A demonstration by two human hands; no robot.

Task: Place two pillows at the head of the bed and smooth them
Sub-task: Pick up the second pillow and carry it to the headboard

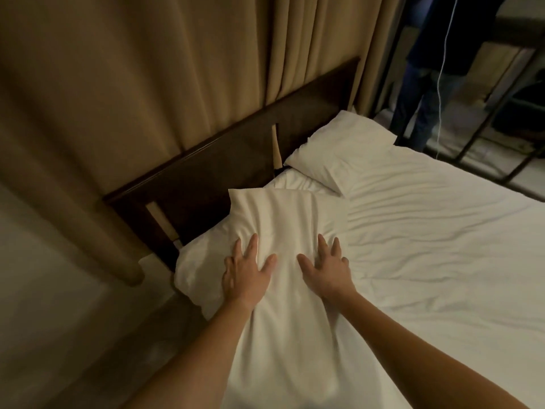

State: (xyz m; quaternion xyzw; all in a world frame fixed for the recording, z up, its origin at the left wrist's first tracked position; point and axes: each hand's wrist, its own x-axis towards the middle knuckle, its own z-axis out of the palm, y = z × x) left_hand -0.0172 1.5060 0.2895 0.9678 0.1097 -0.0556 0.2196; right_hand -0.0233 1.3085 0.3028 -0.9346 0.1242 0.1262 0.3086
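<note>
A white pillow [280,219] lies at the near corner of the bed's head, against the dark headboard [206,169]. My left hand [246,271] and my right hand [326,268] both rest flat on its near part, palms down, fingers spread, holding nothing. A second white pillow [339,152] lies further along the headboard, near the far corner, untouched. The white sheet [442,246] covers the mattress and is wrinkled.
Beige curtains [147,69] hang behind the headboard. A person in dark trousers [418,98] stands beyond the bed's far side, by a dark metal frame [483,131] and a hanging white cord [441,69]. Floor lies to the left of the bed.
</note>
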